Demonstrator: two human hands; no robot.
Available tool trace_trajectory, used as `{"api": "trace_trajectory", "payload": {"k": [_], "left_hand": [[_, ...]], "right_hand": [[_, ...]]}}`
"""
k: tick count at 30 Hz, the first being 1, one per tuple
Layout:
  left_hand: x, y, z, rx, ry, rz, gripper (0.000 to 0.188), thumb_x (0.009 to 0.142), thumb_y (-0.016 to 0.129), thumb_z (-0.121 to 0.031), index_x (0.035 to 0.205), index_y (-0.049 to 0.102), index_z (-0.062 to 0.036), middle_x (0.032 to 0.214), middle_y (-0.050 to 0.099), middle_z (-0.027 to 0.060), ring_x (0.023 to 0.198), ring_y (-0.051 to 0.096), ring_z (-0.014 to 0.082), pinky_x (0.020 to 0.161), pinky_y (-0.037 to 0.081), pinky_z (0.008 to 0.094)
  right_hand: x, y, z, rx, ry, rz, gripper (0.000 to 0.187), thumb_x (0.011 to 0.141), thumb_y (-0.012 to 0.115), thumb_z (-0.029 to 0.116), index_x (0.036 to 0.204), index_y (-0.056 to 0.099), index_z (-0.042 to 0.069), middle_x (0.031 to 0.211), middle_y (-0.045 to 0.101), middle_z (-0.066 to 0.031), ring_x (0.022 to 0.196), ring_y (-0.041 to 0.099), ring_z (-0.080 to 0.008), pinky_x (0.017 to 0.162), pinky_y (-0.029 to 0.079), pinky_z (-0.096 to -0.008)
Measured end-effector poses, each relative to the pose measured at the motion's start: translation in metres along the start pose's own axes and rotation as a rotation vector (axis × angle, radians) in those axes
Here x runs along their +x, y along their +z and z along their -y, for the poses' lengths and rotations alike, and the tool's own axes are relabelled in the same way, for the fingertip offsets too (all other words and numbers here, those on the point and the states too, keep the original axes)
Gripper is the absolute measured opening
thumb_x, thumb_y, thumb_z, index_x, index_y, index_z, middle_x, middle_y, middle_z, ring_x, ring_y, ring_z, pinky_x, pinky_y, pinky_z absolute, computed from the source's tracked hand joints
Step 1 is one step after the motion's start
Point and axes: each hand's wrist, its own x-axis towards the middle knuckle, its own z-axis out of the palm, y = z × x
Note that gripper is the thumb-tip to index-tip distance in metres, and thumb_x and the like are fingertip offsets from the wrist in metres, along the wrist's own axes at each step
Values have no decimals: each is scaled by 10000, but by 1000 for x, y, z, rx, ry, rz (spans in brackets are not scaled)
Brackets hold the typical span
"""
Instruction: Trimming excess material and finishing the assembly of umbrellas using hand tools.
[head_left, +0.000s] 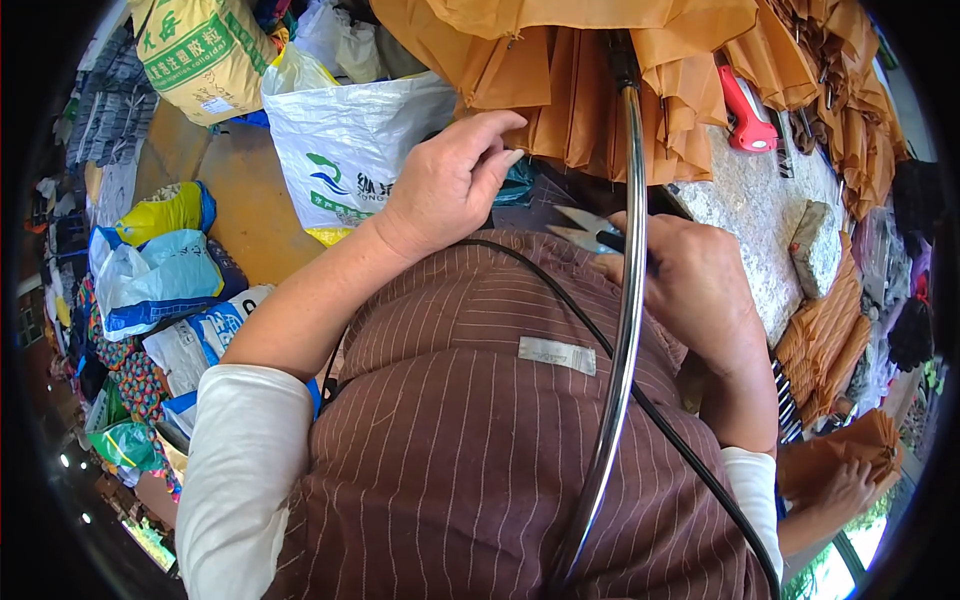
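Note:
An orange-brown umbrella point(560, 90) hangs at the top, its pleated fabric gathered around a shiny metal shaft point(634, 200) that runs down in front of my body. My left hand point(450, 180) is beside the lower edge of the fabric, left of the shaft. Its thumb and index finger are bent with a gap between the tips, and nothing shows in them. Right of the shaft, my right hand point(700, 270) is closed around small scissors point(580, 228). Their blades point left past the shaft, parted. The shaft hides part of the scissors and fingers.
A white woven sack point(350, 140) stands left of my left hand, with a yellow sack point(200, 60) behind. At right, a stone-like slab point(740, 200) bears a stone block point(816, 248) and a red-and-white handheld tool point(745, 115). Another person's hand point(850, 490) touches brown fabric lower right.

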Motion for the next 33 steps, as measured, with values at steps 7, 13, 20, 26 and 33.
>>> {"api": "trace_trajectory", "payload": {"k": [7, 13, 20, 26, 33], "left_hand": [[0, 10, 7, 79, 34, -34, 95, 788, 610, -18, 882, 625, -15, 798, 643, 55, 645, 589, 195, 610, 477, 279], [2, 9, 7, 78, 112, -75, 75, 772, 616, -10, 841, 624, -37, 769, 626, 44, 627, 579, 197, 597, 472, 278], [5, 6, 5, 169, 198, -93, 92, 752, 622, 6, 830, 623, -42, 763, 619, 40, 616, 571, 193, 591, 467, 269], [0, 2, 8, 117, 142, -133, 109, 750, 619, 23, 840, 626, -38, 771, 615, 47, 612, 564, 189, 586, 465, 269], [-1, 4, 6, 85, 80, -124, 138, 760, 609, 31, 883, 627, -29, 795, 617, 61, 616, 563, 186, 589, 465, 269]], "right_hand": [[6, 0, -1, 4, 84, -81, 250, 753, 703, 267, 828, 662, 32, 627, 602, -110, 517, 550, -258, 510, 435, -334], [35, 10, -1, -214, 74, -105, 269, 779, 673, 295, 857, 667, 38, 646, 621, -120, 539, 585, -280, 524, 456, -340], [53, 16, 10, -298, 126, 20, 279, 804, 644, 315, 923, 669, 64, 665, 636, -117, 579, 624, -295, 538, 474, -360], [44, 14, 7, -300, 83, -61, 271, 813, 632, 333, 907, 668, 81, 661, 637, -106, 562, 621, -300, 521, 476, -373], [50, 24, 11, -336, 31, -110, 369, 851, 596, 353, 659, 650, 43, 629, 634, -93, 496, 607, -235, 440, 456, -317]]}}
